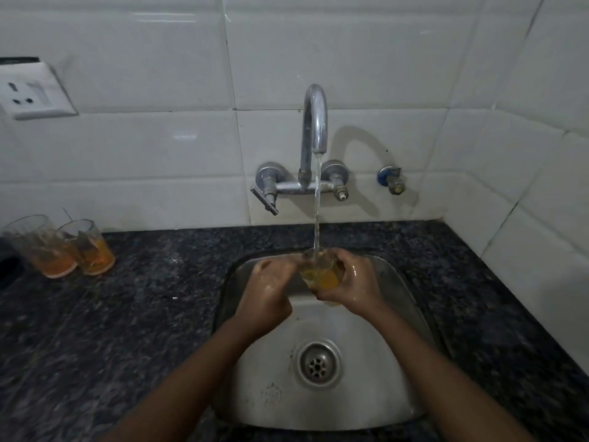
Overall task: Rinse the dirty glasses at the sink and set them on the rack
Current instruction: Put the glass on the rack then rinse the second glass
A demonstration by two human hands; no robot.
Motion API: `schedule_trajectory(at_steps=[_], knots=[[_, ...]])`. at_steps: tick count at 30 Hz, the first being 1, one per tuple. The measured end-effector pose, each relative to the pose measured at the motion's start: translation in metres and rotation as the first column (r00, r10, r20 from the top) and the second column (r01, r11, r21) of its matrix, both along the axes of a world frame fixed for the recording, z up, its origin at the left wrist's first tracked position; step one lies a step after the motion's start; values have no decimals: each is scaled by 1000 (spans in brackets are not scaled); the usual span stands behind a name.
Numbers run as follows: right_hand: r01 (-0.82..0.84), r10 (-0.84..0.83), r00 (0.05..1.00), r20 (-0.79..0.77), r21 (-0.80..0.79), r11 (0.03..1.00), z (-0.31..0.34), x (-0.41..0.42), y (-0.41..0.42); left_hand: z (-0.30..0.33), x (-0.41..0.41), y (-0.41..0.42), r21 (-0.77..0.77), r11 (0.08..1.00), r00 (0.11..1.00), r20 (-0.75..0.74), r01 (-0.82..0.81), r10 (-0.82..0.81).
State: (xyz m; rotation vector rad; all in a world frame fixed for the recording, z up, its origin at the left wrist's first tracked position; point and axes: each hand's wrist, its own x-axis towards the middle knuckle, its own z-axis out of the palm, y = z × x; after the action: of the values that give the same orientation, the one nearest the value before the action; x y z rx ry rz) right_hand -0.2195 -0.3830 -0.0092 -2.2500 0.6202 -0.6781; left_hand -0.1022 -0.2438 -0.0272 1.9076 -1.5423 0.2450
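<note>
**Sink station: one glass under the tap, two waiting**

Item 1. Glass in hand. Clear tumbler with orange residue pooled in its base, held over the back half of the sink, roughly upright with a slight tilt. The stream of water from the tap falls straight into its mouth.

Item 2. My right hand. Fingers and thumb curled round the side of the glass in hand, gripping it from the right. The skin is wet and shining.

Item 3. My left hand. Fingers bent in towards the rim of the same glass from the left. The fingertips meet the rim, but the blur there keeps me from telling whether they pinch it or reach inside it.

Item 4. Two dirty glasses on the dark speckled counter, far left, well apart from the sink. The outer glass and the inner glass stand upright and touch or nearly touch. Each holds an orange layer at the bottom and smeared walls.

Item 5. Fittings. Chrome swan-neck tap on the white tiled wall, with a lever handle to its left and a bare spindle to its right. A separate small valve with a blue collar sits further right on the wall. A drain strainer lies in the middle of the steel basin.

Item 6. White wall socket, upper left, above the counter.
</note>
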Motion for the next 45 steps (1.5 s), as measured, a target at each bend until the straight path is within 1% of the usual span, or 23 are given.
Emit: schedule_trajectory(at_steps=[2,4,6,8,10,12,14,16,18,22,24,27,29,32,34,36,38,40,41,42,43,44,45], knots=[[-8,3,999,-54,-95,995,4,3,-3,7,5,-6,294,950,982,114,110,-149],[-65,34,993,-114,-285,956,4,5,-5,21,15,-13,590,806,952,212,56,-222],[-146,104,988,-117,-452,880,2,8,-6,33,16,-25,707,706,899,339,-50,-277],[-198,166,980,-109,-528,826,1,10,-6,39,3,-40,711,696,900,364,-101,-241],[-225,203,974,-100,-549,805,2,13,-8,44,-8,-52,714,699,992,117,-44,-56],[-218,215,974,-68,-534,817,3,13,-12,49,-7,-57,651,740,944,-322,171,65],[-175,199,980,-12,-536,826,2,10,-18,56,-2,-56,478,809,757,-650,343,62],[-119,173,984,47,-548,828,-1,8,-23,57,-3,-54,241,883,464,-885,403,30],[-63,136,986,99,-533,844,-4,9,-23,56,-11,-55,111,929,275,-961,353,11],[7,32,997,74,-477,879,-12,9,-23,39,-15,-57,75,967,491,-869,244,-57],[-64,76,997,29,-294,954,-9,8,-24,32,-12,-54,17,987,489,-870,163,-66],[-186,207,937,-281,101,977,8,8,-33,33,-7,-54,-7,997,479,-877,81,-46],[-214,424,840,-337,514,831,19,3,-41,36,-5,-53,10,1000,473,-881,3,8],[-213,510,860,-6,904,370,21,-7,-32,37,-7,-47,-36,996,405,-914,-86,2],[-189,448,894,12,917,352,18,-7,-18,38,-4,-47,21,994,443,-894,-108,67],[-163,415,894,-170,738,655,20,-2,-3,38,2,-54,175,979,496,-844,-102,203],[-155,201,856,-477,136,979,26,4,13,40,4,-62,273,950,479,-820,-152,313],[-155,-108,845,-524,-434,887,25,7,28,39,1,-69,242,919,479,-795,-311,372],[-147,-144,861,-487,-511,847,22,8,31,40,-2,-69,201,900,500,-774,-386,387],[-141,-117,872,-475,-471,871,21,7,30,42,-5,-68,154,894,525,-763,-420,378],[-138,-2,893,-449,-278,951,22,5,25,43,-6,-68,104,912,548,-770,-397,327],[-129,151,921,-359,83,988,26,1,19,43,-8,-65,48,941,548,-803,-335,236],[-158,286,936,-207,478,864,28,-3,10,42,-11,-62,-2,967,518,-845,-254,134]])
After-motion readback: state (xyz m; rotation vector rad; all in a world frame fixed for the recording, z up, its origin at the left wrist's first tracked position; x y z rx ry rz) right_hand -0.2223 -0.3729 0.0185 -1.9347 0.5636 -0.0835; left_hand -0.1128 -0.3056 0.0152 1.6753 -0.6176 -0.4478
